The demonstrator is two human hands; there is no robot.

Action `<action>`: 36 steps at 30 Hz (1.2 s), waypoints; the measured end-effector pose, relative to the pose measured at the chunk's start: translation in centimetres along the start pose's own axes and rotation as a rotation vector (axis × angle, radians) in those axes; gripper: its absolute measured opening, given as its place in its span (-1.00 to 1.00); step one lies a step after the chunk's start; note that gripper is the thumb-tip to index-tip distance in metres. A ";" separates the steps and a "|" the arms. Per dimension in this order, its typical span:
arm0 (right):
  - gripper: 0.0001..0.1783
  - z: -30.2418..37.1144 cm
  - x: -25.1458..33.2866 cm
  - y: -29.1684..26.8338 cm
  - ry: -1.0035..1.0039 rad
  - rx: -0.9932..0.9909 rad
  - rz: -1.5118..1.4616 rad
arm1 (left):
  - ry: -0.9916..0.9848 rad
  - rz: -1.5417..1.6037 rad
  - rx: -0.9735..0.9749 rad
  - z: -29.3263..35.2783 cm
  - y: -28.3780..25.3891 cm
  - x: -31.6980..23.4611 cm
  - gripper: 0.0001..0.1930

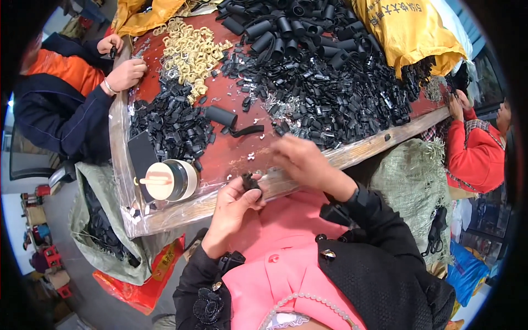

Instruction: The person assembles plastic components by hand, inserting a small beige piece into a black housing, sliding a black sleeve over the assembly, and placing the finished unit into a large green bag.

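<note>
Over the table's near edge, my left hand [232, 208] pinches a small black plastic part [249, 181] between thumb and fingers. To its right, my right hand [303, 163] hovers above the table edge, close to the big heap of small black parts [330, 104]. Its fingers are smeared by motion, so I cannot see whether anything is in them. Beyond my hands a black tube [221, 116] lies on the red tabletop [242, 157], with a short black strap [247, 131] beside it. A smaller heap of black pieces [176, 118] lies to the left.
A lidded jar [181, 180] stands at the near left corner. Cream-coloured rings [190, 52] and black cylinders [283, 33] are piled farther back, near a yellow sack [412, 33]. Two people work at the left and right sides. Woven sacks [104, 220] flank the wooden table rim [363, 151].
</note>
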State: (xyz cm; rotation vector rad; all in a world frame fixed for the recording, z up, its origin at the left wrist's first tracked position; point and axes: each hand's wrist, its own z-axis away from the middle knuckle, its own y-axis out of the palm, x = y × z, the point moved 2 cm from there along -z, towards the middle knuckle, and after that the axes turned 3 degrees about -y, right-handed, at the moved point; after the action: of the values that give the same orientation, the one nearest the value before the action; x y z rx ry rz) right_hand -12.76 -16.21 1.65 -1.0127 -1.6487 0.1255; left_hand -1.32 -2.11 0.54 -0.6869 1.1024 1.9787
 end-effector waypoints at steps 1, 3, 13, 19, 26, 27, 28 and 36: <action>-0.89 -0.4 -1.2 0.2 0.037 -0.017 0.197 | 0.066 -0.075 -0.009 0.2 -0.4 -0.1 -0.69; -0.90 -1.1 -2.6 0.6 0.074 -0.028 0.395 | 0.198 -0.222 -0.030 0.3 -1.1 -0.4 -0.80; -0.92 -2.8 -3.3 1.0 0.122 0.036 0.666 | 0.167 -0.037 -0.054 -0.2 -1.5 -1.6 -0.79; -0.91 -4.0 -3.1 0.6 0.037 -0.012 0.699 | 0.110 0.454 0.183 -0.6 -1.6 -1.5 -0.64; -0.87 -4.4 -4.4 0.6 0.048 0.164 0.724 | 0.133 0.423 0.174 -0.3 -0.8 -0.9 -0.57; -0.87 -4.4 -4.5 0.6 0.044 0.157 0.723 | 0.132 0.393 0.147 -0.1 -0.6 -0.8 -0.57; -0.87 -4.2 -4.7 0.6 0.048 0.143 0.709 | 0.134 0.386 0.146 0.0 -0.4 -0.7 -0.57; -0.88 -2.5 -4.3 0.5 0.098 0.106 0.623 | 0.157 0.326 0.024 0.2 0.3 -0.2 -0.66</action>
State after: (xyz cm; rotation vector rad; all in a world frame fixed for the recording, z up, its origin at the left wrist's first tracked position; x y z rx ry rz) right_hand -10.43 -19.83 -0.91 -1.3967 -1.1788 0.5605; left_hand -1.44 -2.08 0.92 -0.6942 1.4039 2.2085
